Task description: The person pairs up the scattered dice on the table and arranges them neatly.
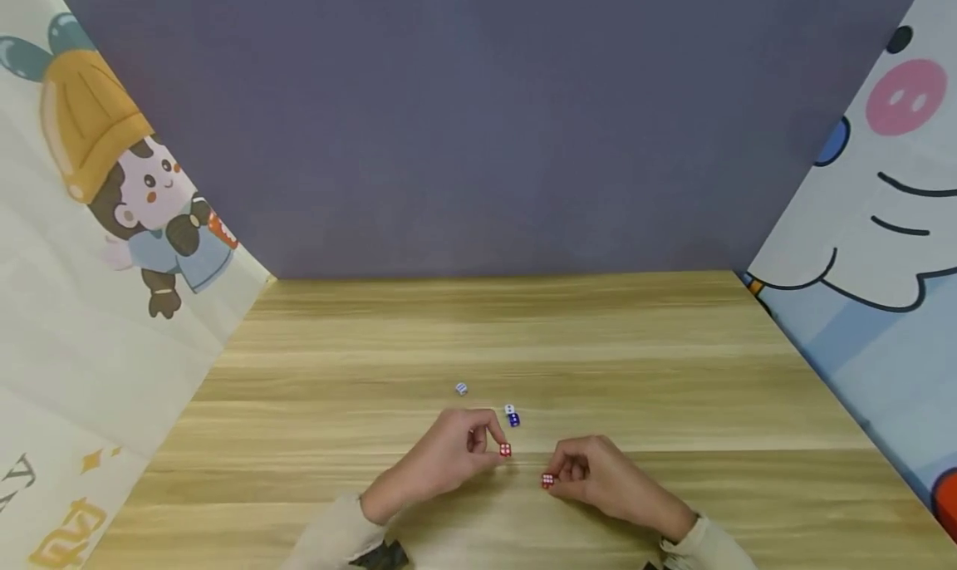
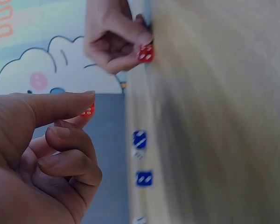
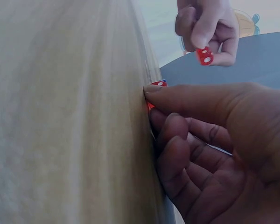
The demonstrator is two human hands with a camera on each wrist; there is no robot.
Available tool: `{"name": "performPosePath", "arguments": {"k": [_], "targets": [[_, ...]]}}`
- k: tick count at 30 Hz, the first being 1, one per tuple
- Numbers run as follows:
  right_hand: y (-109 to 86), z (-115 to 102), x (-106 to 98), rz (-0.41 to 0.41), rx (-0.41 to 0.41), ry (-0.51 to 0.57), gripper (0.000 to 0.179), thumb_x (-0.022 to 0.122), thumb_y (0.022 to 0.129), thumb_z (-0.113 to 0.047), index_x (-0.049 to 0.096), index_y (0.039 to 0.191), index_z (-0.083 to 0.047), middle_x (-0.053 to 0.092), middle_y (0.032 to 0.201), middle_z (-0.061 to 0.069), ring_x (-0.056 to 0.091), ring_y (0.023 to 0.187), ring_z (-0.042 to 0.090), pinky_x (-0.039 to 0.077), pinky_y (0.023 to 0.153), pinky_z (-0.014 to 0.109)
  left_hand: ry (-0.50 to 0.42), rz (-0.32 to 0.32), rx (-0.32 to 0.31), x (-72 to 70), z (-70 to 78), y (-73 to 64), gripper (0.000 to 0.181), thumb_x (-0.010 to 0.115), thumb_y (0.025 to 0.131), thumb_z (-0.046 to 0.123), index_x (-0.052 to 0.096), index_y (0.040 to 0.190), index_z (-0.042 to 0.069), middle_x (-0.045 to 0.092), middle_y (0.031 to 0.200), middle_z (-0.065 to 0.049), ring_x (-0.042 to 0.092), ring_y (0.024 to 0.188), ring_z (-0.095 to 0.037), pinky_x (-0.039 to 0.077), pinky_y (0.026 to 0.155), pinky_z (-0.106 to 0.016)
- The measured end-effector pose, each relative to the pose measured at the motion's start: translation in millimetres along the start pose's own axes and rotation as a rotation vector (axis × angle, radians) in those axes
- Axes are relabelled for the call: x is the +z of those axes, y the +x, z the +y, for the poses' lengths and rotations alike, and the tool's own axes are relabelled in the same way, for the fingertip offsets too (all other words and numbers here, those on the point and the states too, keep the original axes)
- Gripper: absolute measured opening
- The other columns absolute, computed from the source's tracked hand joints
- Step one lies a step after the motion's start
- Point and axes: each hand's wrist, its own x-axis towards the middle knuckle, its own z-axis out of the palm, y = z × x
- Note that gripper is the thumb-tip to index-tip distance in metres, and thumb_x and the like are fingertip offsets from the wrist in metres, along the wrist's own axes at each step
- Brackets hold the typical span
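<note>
My left hand (image 1: 454,452) pinches a red die (image 1: 505,449) with white dots between thumb and forefinger, held above the table. To its right, my right hand (image 1: 600,477) pinches another red die (image 1: 548,480) in the same way, low over the wood; whether that die touches the table I cannot tell. Just beyond the left fingertips, a white die (image 1: 510,409) and a blue die (image 1: 513,420) lie side by side. A second white die (image 1: 461,388) lies farther back to the left. The left wrist view also has a second blue die (image 2: 144,178), which the head view does not show.
The wooden table (image 1: 643,346) ends at a dark grey wall (image 1: 493,130) behind. Cartoon-printed panels stand on either side, the left panel (image 1: 67,321) pale and the right panel (image 1: 882,362) partly blue.
</note>
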Motion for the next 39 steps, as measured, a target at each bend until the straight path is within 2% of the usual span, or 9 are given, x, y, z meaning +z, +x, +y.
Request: {"name": "performPosePath", "arguments": {"k": [4,9,13,16,21,25,32,39], "targets": [[0.9,2,-1,0.007,-0.004,-0.010,0.009,0.080,0.084,-0.016,0.072,0.087,-0.016,0.066,0.076,-0.006,0.058,0.064,0.003,0.051,0.055,0.023,0.008,-0.065,-0.011,13.0,-4.6,5.7,0.014,0.079,0.083,0.005,0.068,0.086,0.015,0.049,0.060,0.011,0.042,0.053,0.003,0.036,0.049,-0.015],[-0.4,1,0,-0.011,-0.012,0.010,0.008,0.079,0.085,-0.014,0.072,0.088,-0.014,0.066,0.076,-0.007,0.058,0.065,0.002,0.051,0.055,0.024,-0.002,-0.148,-0.003,25.9,-10.6,5.7,0.015,0.079,0.081,0.002,0.068,0.084,0.012,0.052,0.059,0.012,0.041,0.050,0.005,0.034,0.047,-0.013],[-1.6,2,1,-0.012,-0.044,-0.004,0.006,0.078,0.087,-0.012,0.072,0.088,-0.012,0.065,0.075,-0.008,0.058,0.064,0.001,0.051,0.054,0.023,0.008,-0.173,0.027,31.4,-10.9,5.8,0.016,0.079,0.079,-0.001,0.068,0.083,0.010,0.053,0.060,0.013,0.041,0.050,0.006,0.034,0.047,-0.012],[-1.2,1,2,-0.011,-0.062,-0.018,0.005,0.077,0.087,-0.011,0.072,0.088,-0.013,0.066,0.075,-0.009,0.058,0.064,0.000,0.051,0.053,0.024,0.031,-0.166,0.034,33.6,-9.7,6.8,0.017,0.080,0.079,-0.001,0.067,0.083,0.011,0.052,0.060,0.012,0.042,0.051,0.005,0.036,0.047,-0.013],[1.8,-2,4,-0.019,-0.073,-0.041,0.005,0.076,0.088,-0.011,0.072,0.089,-0.013,0.067,0.076,-0.009,0.058,0.065,0.000,0.052,0.055,0.024,0.045,-0.142,0.007,36.6,-7.6,7.8,0.019,0.081,0.078,0.001,0.067,0.082,0.012,0.052,0.061,0.011,0.044,0.052,0.003,0.038,0.048,-0.014],[3.1,-4,8,-0.017,-0.086,-0.063,0.009,0.077,0.087,-0.011,0.072,0.089,-0.017,0.066,0.076,-0.012,0.058,0.066,-0.001,0.052,0.056,0.023,0.023,-0.134,-0.024,39.4,-6.3,6.7,0.020,0.082,0.077,0.001,0.066,0.082,0.012,0.051,0.060,0.010,0.044,0.052,0.003,0.038,0.048,-0.015],[2.6,-7,11,-0.004,-0.087,-0.093,0.010,0.078,0.087,-0.012,0.071,0.089,-0.019,0.064,0.074,-0.014,0.057,0.066,-0.002,0.051,0.056,0.022,-0.009,-0.119,-0.035,42.7,-8.8,5.1,0.021,0.082,0.077,0.001,0.065,0.081,0.012,0.050,0.059,0.011,0.043,0.051,0.003,0.037,0.047,-0.015],[3.1,-6,11,0.004,-0.073,-0.105,0.011,0.078,0.086,-0.011,0.071,0.089,-0.019,0.062,0.073,-0.014,0.056,0.064,-0.002,0.050,0.055,0.022,-0.099,-0.083,-0.084,44.3,-10.2,4.2,0.020,0.082,0.076,-0.002,0.066,0.081,0.009,0.050,0.057,0.008,0.043,0.050,0.000,0.034,0.047,-0.015]]}}
